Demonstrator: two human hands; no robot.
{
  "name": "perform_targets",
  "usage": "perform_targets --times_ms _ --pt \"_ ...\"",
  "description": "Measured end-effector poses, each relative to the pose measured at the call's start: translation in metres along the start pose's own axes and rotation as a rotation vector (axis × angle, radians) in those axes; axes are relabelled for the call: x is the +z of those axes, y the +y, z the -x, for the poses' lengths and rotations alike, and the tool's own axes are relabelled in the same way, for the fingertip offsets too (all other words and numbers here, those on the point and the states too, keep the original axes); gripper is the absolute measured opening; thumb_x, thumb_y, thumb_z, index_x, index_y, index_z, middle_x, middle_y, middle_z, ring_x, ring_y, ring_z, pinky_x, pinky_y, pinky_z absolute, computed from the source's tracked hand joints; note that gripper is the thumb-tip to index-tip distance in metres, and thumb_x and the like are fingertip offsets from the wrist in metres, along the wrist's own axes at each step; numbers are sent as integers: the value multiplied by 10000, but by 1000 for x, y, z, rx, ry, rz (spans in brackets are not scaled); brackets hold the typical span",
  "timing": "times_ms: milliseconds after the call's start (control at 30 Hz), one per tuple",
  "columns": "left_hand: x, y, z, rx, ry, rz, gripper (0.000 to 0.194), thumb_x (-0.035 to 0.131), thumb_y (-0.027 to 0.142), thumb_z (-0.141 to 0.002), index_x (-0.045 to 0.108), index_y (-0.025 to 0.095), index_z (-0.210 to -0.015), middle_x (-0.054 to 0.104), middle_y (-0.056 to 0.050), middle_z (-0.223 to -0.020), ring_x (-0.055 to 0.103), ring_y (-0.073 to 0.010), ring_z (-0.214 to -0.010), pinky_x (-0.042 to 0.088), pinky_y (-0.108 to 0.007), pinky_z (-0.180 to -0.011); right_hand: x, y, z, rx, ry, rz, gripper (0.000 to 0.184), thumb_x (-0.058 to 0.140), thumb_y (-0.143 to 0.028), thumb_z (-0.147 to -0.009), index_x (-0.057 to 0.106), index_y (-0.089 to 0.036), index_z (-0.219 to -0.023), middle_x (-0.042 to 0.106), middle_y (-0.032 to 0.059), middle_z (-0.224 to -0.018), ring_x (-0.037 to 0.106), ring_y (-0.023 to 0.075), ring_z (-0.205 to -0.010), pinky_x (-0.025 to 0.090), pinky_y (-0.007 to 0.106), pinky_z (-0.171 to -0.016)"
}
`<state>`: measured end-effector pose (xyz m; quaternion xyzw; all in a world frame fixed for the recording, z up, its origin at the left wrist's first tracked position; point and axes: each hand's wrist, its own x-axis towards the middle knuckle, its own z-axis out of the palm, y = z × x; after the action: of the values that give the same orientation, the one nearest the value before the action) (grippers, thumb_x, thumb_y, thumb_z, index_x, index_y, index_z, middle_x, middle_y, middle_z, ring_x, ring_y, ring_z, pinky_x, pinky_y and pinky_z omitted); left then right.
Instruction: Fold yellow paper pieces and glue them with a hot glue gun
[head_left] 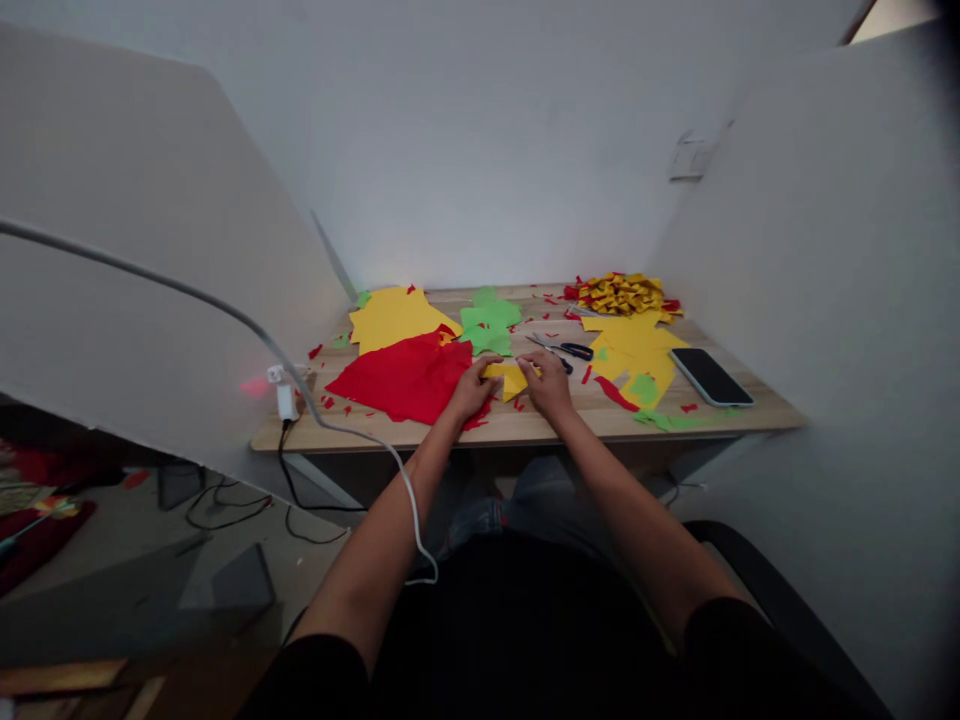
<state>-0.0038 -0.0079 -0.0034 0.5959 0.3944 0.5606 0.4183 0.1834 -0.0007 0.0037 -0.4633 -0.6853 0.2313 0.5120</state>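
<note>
Between my two hands is a small piece of yellow paper (513, 381), folded, with an angular lower edge. My left hand (472, 388) pinches its left end, close to a large red sheet (405, 378) that looks like soft paper or cloth. On the other end, the fingers of my right hand (549, 386) are closed at the yellow piece's right corner. Scissors (570, 350) with dark handles lie just beyond my right hand, their blades pointing left. Green sheets (489, 318) are spread a little past the yellow piece.
Yellow sheets (394, 317) lie at the back left, and more yellow cut sheets (637, 350) at the right. A heap of yellow and red folded pieces (626, 295) sits at the back right. A phone (710, 377) lies near the right edge. A white cable (247, 322) crosses the left side.
</note>
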Motion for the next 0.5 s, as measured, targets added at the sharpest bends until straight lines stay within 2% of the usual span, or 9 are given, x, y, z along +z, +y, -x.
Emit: perform_targets --times_ms 100,200,267,367,500 --pt "-2 -5 -1 -22 20 42 413 774 204 -713 673 204 -1113 694 -50 -1055 633 -167 -908 490 -277 -824 -3 -5 -1 8 -87 85 226 658 -407 -857 754 -202 -854 711 130 -984 587 284 -1025 417 386 -944" --pt "-5 -8 -3 -51 51 98 443 783 333 -746 609 191 -1128 663 -9 -879 601 -131 -718 482 -257 -691 -6 -6 -3 51 -195 116 232 646 -383 -846 725 -187 -751 690 78 -785 581 221 -802 417 324 -753" --pt "-7 -7 -4 -62 70 123 430 797 407 -744 612 175 -1055 630 15 -796 568 -110 -649 464 -242 -646 -8 -5 -4 71 -291 100 274 632 -401 -833 679 -177 -683 615 23 -649 522 172 -667 374 291 -645" --pt "-9 -6 -4 -71 89 138 411 808 472 -739 635 153 -933 604 27 -727 538 -92 -607 448 -231 -622 -6 -4 -6 75 -465 34 341 618 -457 -808 603 -176 -616 506 -32 -564 432 125 -571 316 262 -558" --pt "-11 -6 -5 -77 108 127 353 766 430 -830 663 139 -1000 673 -10 -843 607 -116 -705 510 -264 -701 4 -5 -7 68 -625 -50 371 579 -502 -812 589 -178 -631 502 -40 -568 411 114 -549 303 255 -530"
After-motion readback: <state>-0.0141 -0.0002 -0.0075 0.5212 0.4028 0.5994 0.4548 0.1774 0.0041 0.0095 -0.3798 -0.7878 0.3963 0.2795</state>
